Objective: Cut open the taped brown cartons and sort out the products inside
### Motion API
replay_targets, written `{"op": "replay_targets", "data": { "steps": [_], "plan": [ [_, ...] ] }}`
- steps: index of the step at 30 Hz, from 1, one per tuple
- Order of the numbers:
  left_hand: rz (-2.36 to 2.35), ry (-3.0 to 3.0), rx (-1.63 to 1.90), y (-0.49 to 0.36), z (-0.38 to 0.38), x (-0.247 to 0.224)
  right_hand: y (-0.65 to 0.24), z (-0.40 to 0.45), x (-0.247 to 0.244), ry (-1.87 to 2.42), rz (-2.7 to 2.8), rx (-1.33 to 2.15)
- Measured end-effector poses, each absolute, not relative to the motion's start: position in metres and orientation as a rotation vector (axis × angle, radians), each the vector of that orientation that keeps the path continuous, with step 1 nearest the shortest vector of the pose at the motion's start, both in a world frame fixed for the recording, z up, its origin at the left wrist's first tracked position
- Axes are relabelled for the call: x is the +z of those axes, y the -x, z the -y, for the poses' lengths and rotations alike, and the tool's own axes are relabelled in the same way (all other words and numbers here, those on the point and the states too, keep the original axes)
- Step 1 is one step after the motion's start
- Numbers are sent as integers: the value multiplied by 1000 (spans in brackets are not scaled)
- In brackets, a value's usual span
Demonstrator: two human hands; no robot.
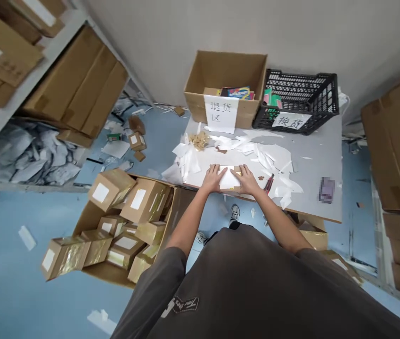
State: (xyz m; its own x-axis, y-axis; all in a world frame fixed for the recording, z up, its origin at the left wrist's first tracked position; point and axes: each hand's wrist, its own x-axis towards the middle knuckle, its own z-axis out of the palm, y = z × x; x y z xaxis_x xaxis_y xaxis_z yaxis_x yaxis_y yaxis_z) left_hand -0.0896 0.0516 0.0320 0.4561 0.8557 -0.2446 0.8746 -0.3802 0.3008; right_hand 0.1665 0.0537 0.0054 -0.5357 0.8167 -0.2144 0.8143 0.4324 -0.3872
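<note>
A small cardboard box point(229, 181) with a white label on top sits at the near edge of the table point(313, 188). My left hand point(214, 178) grips its left side, thumb lying over the label. From the right side my right hand point(248, 180) holds the same box, its thumb also on top. Just right of that hand lies a red and black utility knife point(268, 183). Torn white paper scraps point(275, 157) spread behind and beside the box. A crumpled tan clump point(199, 140) is behind my left hand.
At the table's back stand an open carton point(194, 113) with a paper sign and a black plastic crate point(300, 117). A large carton point(171, 226) full of taped boxes is on the floor at left. Shelves point(76, 28) flank the left; stacked cartons point(394, 146) stand right.
</note>
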Motion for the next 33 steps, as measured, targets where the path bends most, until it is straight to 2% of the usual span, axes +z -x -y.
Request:
{"op": "replay_targets", "data": {
  "steps": [9, 15, 21, 29, 33],
  "plan": [
    [-1348, -2200, -532, 37, -104, -27, -194, -64, -62, 1784, 2534, 1055],
    [-1321, -2200, -471, 53, -104, -35, -190, -59, -72, 1819, 2502, 1020],
    [-1442, -2047, -171, 70, -93, -44, -174, -49, -64, 1986, 2400, 871],
    [-1454, -1550, 548, 72, -126, -72, -109, -25, -58, 2245, 2112, 391],
    [-1448, -1342, 579, 65, -150, -76, -87, -16, -72, 2351, 1942, 366]
  ]
}}
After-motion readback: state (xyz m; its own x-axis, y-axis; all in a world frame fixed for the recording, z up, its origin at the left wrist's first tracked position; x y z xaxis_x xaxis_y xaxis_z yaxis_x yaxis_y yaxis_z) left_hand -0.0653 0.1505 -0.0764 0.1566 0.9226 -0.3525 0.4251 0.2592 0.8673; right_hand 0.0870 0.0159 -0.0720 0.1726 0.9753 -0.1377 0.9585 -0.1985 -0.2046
